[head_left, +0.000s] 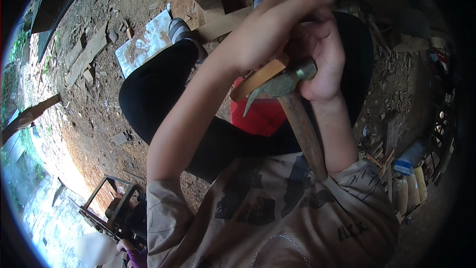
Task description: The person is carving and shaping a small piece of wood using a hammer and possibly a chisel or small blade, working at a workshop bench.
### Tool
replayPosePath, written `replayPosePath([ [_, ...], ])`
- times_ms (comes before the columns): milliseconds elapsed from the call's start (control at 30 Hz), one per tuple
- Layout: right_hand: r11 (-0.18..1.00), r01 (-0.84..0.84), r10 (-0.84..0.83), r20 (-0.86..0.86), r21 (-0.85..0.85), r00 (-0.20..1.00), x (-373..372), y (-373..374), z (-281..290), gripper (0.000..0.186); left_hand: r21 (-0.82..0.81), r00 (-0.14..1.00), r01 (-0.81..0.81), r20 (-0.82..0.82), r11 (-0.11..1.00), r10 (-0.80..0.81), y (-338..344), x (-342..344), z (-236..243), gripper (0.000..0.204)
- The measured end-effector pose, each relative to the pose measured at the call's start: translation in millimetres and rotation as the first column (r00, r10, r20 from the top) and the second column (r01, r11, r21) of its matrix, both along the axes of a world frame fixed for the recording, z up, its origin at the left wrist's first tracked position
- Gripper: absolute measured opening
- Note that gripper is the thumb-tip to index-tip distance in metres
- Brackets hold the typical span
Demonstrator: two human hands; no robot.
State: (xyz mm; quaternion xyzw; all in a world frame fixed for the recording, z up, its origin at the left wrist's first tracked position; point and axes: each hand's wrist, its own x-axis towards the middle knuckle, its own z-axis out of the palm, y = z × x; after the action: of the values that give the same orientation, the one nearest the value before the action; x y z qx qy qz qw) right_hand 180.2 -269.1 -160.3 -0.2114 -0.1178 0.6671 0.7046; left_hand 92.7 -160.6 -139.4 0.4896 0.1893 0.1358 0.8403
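Hammer [299, 118] beside right hand [327, 57], wooden block [259, 78] at left hand [267, 34], hands close together, grip unclear

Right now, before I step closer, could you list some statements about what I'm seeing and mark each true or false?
1. The left hand and right hand are bare. True.
2. The hammer has no claw. False: one end is a curved claw.
3. A wooden piece is beside the hammer's head. True.
4. The pale sheet lies right of both hands. False: it lies left.
5. The shirt has dark printing. True.
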Motion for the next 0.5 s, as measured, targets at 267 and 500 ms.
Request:
replayPosePath([
  [267, 0.987, 0.121, -0.12, -0.009, 0.109, 0.993, 4, -9, -3, 0.062, 0.109, 0.986, 0.163, 0.02, 0.981, -0.166, 0, 8, -5, 0.034],
  [500, 0.951, 0.104, -0.176, 0.232, 0.291, 0.957, 14, -20, -25, 0.051, -0.043, 0.976, 0.139, 0.175, 0.989, -0.13, -11, 18, -14, 0.032],
])
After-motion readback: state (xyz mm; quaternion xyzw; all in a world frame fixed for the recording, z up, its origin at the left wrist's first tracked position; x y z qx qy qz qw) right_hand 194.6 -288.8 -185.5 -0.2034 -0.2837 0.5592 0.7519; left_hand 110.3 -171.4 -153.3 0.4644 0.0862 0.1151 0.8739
